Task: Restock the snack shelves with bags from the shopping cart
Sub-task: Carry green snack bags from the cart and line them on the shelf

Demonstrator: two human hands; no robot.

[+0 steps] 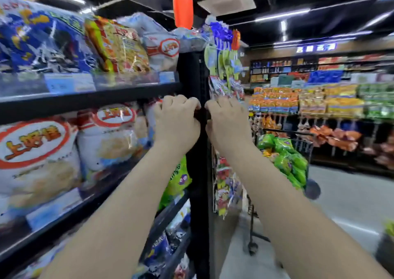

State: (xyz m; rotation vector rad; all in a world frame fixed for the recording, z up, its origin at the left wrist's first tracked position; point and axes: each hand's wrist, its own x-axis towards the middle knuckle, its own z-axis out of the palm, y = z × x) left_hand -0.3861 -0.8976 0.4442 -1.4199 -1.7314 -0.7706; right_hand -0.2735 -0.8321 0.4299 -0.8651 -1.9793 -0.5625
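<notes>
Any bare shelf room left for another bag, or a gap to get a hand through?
None shows on the shelves. Top shelf is packed from blue bag to post; middle shelf's white bags run to the post. Lower shelves mostly hidden behind the left arm. Only bare patch: aisle floor between cart and far display.

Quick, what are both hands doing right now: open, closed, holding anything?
Left hand: closed, fingers curled on a small dark thing at the post; too blurred to name.
Right hand: closed on the same dark thing.
</notes>
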